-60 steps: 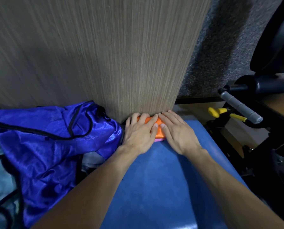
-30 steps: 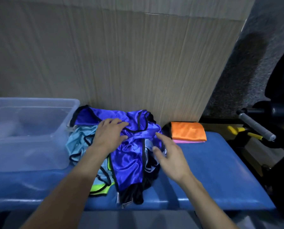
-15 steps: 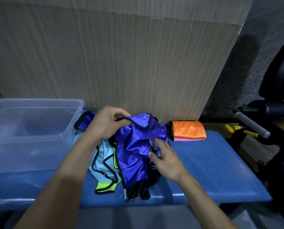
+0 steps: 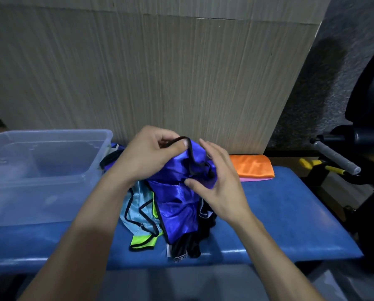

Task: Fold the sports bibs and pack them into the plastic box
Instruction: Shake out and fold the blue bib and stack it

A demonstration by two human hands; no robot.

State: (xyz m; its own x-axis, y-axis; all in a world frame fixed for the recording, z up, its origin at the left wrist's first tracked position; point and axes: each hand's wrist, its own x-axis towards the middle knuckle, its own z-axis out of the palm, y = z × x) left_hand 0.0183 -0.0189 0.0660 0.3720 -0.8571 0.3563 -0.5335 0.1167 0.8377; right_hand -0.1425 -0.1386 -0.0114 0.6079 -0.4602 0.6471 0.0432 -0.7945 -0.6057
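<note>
Pinching the black-trimmed edge of a blue bib (image 4: 177,205), the left hand (image 4: 144,157) lifts it off the bib pile (image 4: 142,216) on the blue bench (image 4: 279,216). Right hand (image 4: 216,181), fingers loosely spread, touches its fabric. A clear plastic box (image 4: 40,170) sits left; folded orange bib (image 4: 252,166) right.

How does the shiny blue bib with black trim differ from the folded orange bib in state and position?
The shiny blue bib is unfolded and crumpled; the folded orange bib is a neat flat rectangle. The blue bib is gripped by the left hand and touched by the right hand; the orange bib lies untouched. Both are over the blue padded bench.
</note>
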